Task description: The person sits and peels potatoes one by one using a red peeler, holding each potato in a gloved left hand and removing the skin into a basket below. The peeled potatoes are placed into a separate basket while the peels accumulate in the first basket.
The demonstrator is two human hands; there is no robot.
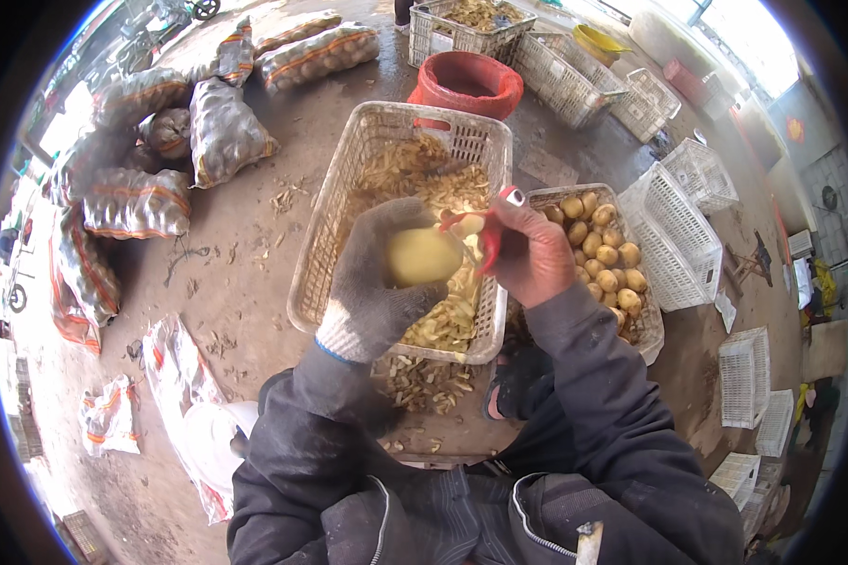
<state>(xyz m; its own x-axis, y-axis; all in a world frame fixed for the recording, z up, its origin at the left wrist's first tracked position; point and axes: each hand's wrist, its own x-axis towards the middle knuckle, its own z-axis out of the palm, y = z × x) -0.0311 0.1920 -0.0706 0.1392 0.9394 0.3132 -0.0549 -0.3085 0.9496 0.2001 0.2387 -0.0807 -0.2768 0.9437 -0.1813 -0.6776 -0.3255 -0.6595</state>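
Observation:
My left hand (374,282), in a dirty knitted work glove, grips a peeled yellow potato (424,258). Bare except for a white wrap on one digit, my right hand (537,247) holds a red-handled vegetable peeler (491,244) against the potato's right side. The peeler's blade is partly hidden. Below both hands stands a plastic crate (300,282) with slotted walls, holding a heap of potato peels (449,321). To the right of it, a smaller crate (654,332) holds several whole potatoes (608,254).
Full mesh sacks of potatoes (226,131) lie on the left. A red tub (470,85) stands just beyond the peel crate. Pale crates (678,236) line the right side. A white bucket (212,441) is near my left elbow, and loose peels (424,385) litter the floor by my feet.

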